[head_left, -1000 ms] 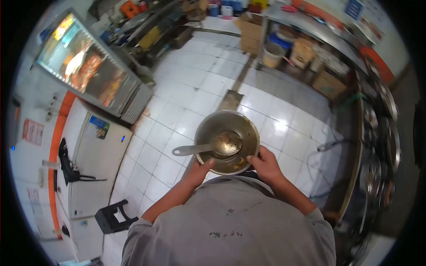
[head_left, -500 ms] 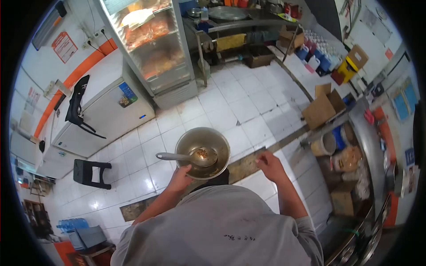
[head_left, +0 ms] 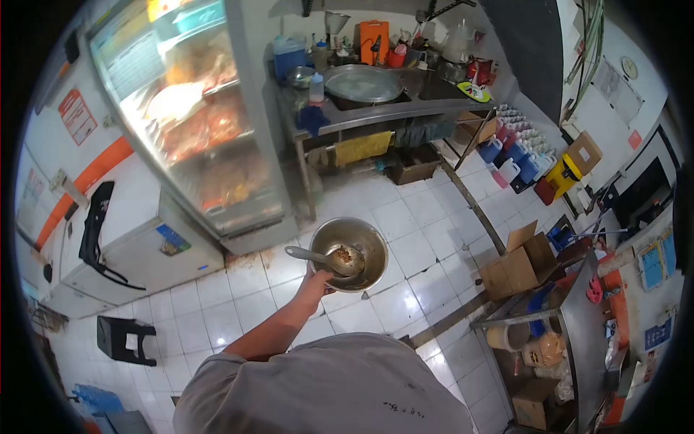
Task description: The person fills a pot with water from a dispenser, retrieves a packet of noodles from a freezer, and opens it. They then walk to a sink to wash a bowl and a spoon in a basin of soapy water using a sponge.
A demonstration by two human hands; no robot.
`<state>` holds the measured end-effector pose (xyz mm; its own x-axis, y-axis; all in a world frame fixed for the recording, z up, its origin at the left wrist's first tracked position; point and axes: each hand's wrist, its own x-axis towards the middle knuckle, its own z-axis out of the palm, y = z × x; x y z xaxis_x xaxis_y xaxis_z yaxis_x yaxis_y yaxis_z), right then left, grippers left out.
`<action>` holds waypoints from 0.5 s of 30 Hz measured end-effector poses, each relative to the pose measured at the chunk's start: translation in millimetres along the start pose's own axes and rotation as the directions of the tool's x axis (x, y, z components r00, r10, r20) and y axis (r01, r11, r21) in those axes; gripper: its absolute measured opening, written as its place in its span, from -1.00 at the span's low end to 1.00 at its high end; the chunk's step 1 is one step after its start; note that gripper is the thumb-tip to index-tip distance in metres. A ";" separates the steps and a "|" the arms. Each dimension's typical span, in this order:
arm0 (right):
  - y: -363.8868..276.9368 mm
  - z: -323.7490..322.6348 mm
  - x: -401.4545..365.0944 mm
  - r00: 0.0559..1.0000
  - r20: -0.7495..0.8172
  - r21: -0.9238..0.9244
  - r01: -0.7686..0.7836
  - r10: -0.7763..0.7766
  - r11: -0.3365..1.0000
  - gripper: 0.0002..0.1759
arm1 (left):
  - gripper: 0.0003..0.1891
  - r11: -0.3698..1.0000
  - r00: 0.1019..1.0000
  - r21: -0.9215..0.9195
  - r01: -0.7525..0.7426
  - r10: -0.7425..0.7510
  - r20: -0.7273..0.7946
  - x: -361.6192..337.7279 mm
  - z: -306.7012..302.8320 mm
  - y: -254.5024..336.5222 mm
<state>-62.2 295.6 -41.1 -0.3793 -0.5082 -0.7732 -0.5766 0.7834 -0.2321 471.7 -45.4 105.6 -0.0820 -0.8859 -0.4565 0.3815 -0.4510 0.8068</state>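
Grip [head_left: 315, 284] on bowl [head_left: 374, 247], ladle handle [head_left: 306, 254] leftward.

There is one bowl [head_left: 371, 246], one ladle [head_left: 344, 260], one stool [head_left: 114, 338], one clock [head_left: 630, 68], one display fridge [head_left: 199, 123].

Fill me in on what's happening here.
A person in a grey shirt holds a metal bowl by its near rim with the left hand, over the tiled floor. A large spoon with brown bits in it rests inside, its handle over the rim. The right hand is out of view.
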 end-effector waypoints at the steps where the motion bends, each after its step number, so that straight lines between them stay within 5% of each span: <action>1: -14.8 -10.2 13.1 1.000 -0.004 0.036 -0.010 0.010 0.999 -0.46 | -0.26 1.000 1.000 0.018 -0.010 0.010 -0.008 27.9 16.7 10.4; 7: -117.8 -88.9 146.6 0.999 0.030 0.042 0.040 -0.041 0.998 -0.46 | -0.23 0.979 1.000 0.203 0.001 -0.005 0.021 198.2 88.8 57.2; 12: -236.8 -218.5 276.2 0.943 0.015 -0.309 0.321 -0.333 0.895 -0.46 | -0.19 0.994 0.996 0.108 -0.001 0.010 -0.084 292.1 145.3 111.2; 14: -334.5 -288.8 335.0 0.794 -0.075 -0.514 0.487 -0.603 0.706 -0.46 | -0.16 0.980 0.991 0.197 -0.038 0.062 -0.117 316.7 164.2 148.6; 15: -405.2 -330.9 346.1 0.579 -0.144 -0.492 0.662 -0.802 0.566 -0.51 | -0.14 0.955 0.987 0.289 -0.062 0.101 -0.123 329.9 171.4 163.0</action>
<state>-199.3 -316.1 -19.4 0.1385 -0.9746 -0.1762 -0.9333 -0.0689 -0.3525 349.0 -429.7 150.8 0.0707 -0.9068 -0.4155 0.1034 -0.4076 0.9073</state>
